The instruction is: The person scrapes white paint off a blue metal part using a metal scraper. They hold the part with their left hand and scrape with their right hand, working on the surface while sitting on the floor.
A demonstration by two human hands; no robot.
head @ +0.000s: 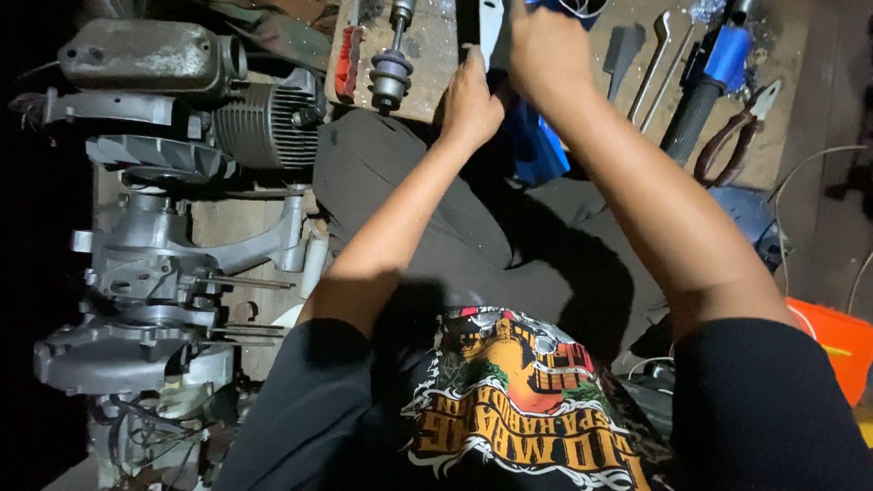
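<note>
Grey metal: a stripped engine [155,264] lies at the person's left, its finned cylinder [259,123] and a fan-like part [159,159] uppermost, bare studs [250,284] sticking out of the case.
Head view, left hand [471,100]: curled and pressed down at the near edge of the wooden board [436,55], fingers folded on something pale and flat; whether it truly grips that piece I cannot tell.
Head view, right hand [546,45]: raised above the board, closed around a pale strip [491,32] that runs out of the top of the picture, with something blue at the fingertips.
Thing in hand: the strip sits between the two hands, over the board, just above a blue item [536,145] by the knee.
Board, left end: a red-handled tool [347,64] and a stacked round part on a shaft [391,73].
Board, right end: spanners [650,64], a blue-and-black handle [709,82] and red-gripped pliers [732,132], all lying untouched.
Far right: an orange tub [832,345].
Progress: judging by the open engine and loose parts, the work looks mid-way; the engine is apart, nothing shown going back on.
</note>
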